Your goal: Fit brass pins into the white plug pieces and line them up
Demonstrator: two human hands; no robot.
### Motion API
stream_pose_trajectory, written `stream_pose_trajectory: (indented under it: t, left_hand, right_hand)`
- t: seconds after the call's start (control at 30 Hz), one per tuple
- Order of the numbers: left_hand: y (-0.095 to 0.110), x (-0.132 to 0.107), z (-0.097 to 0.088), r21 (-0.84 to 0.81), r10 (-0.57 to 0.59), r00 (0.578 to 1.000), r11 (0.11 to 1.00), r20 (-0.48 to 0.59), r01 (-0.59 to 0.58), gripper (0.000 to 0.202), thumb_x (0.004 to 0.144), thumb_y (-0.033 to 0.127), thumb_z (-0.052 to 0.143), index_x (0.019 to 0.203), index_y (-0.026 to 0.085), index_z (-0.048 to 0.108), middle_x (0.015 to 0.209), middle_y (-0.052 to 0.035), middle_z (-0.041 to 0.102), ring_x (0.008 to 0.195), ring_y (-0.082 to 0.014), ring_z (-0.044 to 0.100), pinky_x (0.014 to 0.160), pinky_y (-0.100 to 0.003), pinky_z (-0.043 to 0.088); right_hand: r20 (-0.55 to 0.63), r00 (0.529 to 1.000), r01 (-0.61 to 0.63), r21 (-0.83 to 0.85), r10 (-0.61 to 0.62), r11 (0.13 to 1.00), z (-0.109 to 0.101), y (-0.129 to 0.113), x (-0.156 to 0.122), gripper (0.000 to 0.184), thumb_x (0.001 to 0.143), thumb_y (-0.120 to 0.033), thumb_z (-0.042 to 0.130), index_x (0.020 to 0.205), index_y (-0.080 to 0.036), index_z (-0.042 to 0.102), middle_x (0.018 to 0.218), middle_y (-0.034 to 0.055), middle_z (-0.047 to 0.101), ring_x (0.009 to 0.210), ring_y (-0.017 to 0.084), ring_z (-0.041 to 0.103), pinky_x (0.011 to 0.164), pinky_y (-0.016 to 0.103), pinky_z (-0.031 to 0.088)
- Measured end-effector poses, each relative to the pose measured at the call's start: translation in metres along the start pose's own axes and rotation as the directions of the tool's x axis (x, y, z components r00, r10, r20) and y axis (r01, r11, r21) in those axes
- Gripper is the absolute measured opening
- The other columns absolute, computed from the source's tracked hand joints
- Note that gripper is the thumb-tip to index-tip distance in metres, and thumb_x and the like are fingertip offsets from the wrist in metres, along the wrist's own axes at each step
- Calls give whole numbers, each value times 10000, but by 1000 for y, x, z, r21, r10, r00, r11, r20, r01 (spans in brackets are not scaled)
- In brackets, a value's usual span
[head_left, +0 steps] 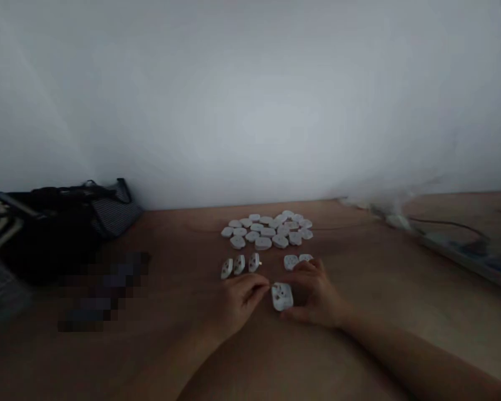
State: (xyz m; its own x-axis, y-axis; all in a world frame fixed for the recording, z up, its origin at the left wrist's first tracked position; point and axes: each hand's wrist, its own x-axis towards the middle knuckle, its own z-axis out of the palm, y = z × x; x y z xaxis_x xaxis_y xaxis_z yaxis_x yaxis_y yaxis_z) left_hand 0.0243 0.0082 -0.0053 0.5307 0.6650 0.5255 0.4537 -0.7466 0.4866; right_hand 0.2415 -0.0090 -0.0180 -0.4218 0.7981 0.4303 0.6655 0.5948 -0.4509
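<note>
Right hand (322, 296) holds white casing (283, 304), small parts (280, 293) inside.

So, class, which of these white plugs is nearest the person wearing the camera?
The white plug in the right hand, with the left hand close beside it; the other plugs all lie farther back on the table.

White squarish casing (282, 298), dark-spotted, in right hand (318, 296).

Smooth plastic piece (283, 298); matt wall (259, 111)
</note>
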Motion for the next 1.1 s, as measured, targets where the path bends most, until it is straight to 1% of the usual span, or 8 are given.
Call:
stream_pose_trajectory:
  t: [0.13, 0.43, 0.57, 0.67, 0.87, 0.97, 1.03, 1.1]
  left_hand:
    - [5, 0, 2, -11, 92, 996, 996, -6, -92, 118, 866, 172, 527, 900, 181, 639, 872, -41, 692, 794, -142, 653, 734, -226, 514]
    - [0, 1, 7, 135, 266, 964, 955, 6, -264, 177, 901, 185, 470, 889, 159, 645, 841, -54, 695, 764, -149, 660, 708, -240, 532]
    - [2, 2, 9, 120, 257, 966, 959, 0, -256, 152, 896, 193, 493, 909, 170, 642, 846, -45, 695, 773, -149, 657, 722, -247, 532]
    - [4, 3, 10, 87, 232, 971, 970, -54, -227, 133, 884, 214, 527, 870, 181, 655, 801, -32, 698, 743, -144, 655, 709, -241, 529]
    - [3, 3, 8, 62, 280, 955, 959, -96, -275, 132, 866, 240, 561, 893, 181, 676, 835, -57, 684, 767, -162, 627, 714, -272, 516]
    - [2, 2, 1, 74, 186, 978, 981, -98, -180, 339, 764, 412, 660, 1015, 184, 636, 1000, -91, 639, 914, -214, 603, 812, -327, 499]
    - [2, 2, -2, 53, 139, 990, 989, -14, -138, 571, 637, 521, 722, 1084, 188, 596, 1056, -94, 625, 981, -243, 580, 860, -355, 477]
    - [0, 2, -3, 46, 136, 987, 989, 90, -140, 665, 563, 546, 754, 1102, 196, 586, 1030, -77, 648, 982, -253, 578, 875, -368, 459]
  right_hand:
    - [-5, 999, 35, 20, -35, 999, 1, -2, 0, 457, 619, -516, 713, 1012, -292, 645, 958, 16, 679, 935, 243, 541, 881, 386, 255]
    - [-18, 997, 69, -9, -69, 998, 4, 0, -1, 485, 602, -524, 720, 1009, -271, 651, 946, 27, 683, 924, 245, 544, 856, 391, 260]
    - [-61, 994, 89, 1, -89, 996, 5, 0, 0, 494, 574, -508, 748, 992, -261, 658, 912, 29, 683, 889, 237, 555, 829, 387, 275]
    - [-86, 991, 107, 3, -107, 994, 6, -2, 0, 493, 576, -482, 754, 1007, -267, 654, 891, 29, 683, 870, 235, 559, 822, 394, 278]
    - [-126, 985, 120, -7, -120, 993, 7, -5, -1, 490, 589, -470, 745, 1022, -265, 643, 865, 22, 675, 853, 225, 564, 816, 391, 291]
    - [-157, 983, 103, 8, -100, 995, 6, -4, -2, 524, 587, -446, 757, 1056, -259, 616, 879, 31, 670, 835, 221, 566, 809, 386, 301]
    - [-186, 978, 94, 14, -89, 995, 6, -3, -2, 611, 560, -459, 778, 1097, -243, 583, 906, 46, 671, 843, 234, 566, 812, 390, 306]
    - [-201, 975, 99, 10, -95, 995, 7, -1, -2, 748, 515, -505, 796, 1161, -233, 534, 940, 65, 672, 874, 257, 565, 829, 402, 306]
